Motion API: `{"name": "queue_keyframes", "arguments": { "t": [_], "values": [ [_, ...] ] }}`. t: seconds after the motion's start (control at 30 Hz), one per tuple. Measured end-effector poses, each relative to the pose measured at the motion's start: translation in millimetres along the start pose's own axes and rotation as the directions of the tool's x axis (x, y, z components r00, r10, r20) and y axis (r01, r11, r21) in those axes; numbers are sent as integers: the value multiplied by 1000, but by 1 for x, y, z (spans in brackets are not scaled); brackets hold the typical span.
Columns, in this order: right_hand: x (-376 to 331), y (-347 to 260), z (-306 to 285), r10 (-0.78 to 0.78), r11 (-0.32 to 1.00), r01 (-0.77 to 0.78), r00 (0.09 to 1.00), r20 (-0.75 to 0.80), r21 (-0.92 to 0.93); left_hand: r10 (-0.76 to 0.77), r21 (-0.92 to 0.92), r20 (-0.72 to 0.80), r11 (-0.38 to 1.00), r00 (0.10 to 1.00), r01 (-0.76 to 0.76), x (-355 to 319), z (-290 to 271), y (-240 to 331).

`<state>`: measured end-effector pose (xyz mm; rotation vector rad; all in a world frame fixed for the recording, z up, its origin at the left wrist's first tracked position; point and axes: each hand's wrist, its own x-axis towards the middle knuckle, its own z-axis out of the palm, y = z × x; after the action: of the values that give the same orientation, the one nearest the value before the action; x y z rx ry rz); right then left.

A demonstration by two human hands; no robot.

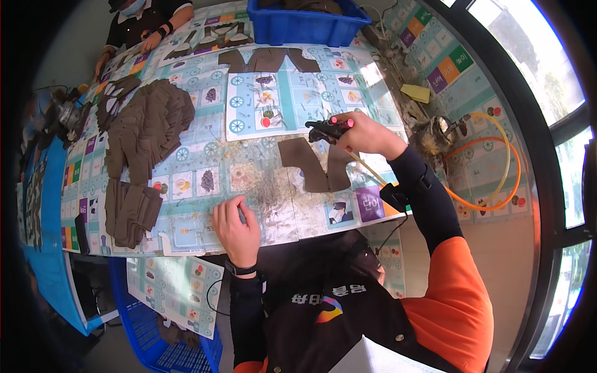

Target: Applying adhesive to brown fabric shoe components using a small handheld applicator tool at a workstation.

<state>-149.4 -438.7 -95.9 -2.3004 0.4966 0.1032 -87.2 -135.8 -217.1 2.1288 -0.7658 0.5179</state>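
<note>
My right hand (368, 134) is wrapped round a black spray gun (326, 130) with pink-red knobs. The gun is above a flat dark-brown cut piece (316, 169) with a notched, curved outline, lying near the front of the table. A yellowish hose runs from the gun past my right wrist. My left hand (237, 230) rests at the table's front edge, holding nothing, its thumb apart from the fingers. Left of it lies a fanned stack of brown pieces (149, 124), with a smaller stack (132, 211) nearer me. Whether anything is spraying I cannot tell.
Printed sheets cover the table (205, 149). More brown pieces (267, 60) lie farther back, before a blue bin (305, 28). At the right are a crusted pot (433, 135), a yellow pad (415, 93) and an orange hose (485, 207). Another person (146, 25) works at far left; a blue crate (134, 317) stands below.
</note>
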Motion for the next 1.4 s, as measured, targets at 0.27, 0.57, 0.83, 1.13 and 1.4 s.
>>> {"name": "queue_keyframes", "arguments": {
  "t": [0.27,0.57,0.83,1.13,1.4],
  "values": [
    [-4,2,-3,-17,999,18,999,36,-39,-8,2,13,1000,1000,8,-1,1,-2],
    [-18,-1,-7,19,993,-12,998,56,-120,4,-6,14,1000,1000,-4,-1,2,-1],
    [-33,3,-4,58,998,-57,997,44,-10,-34,-38,46,999,998,36,-1,3,-3],
    [-52,-15,-10,128,988,-117,986,109,-98,-29,-23,44,999,999,30,-2,2,-3],
    [-66,-6,-4,86,985,-72,992,89,-156,-32,-26,41,999,999,34,-2,2,-2]
  ]
}}
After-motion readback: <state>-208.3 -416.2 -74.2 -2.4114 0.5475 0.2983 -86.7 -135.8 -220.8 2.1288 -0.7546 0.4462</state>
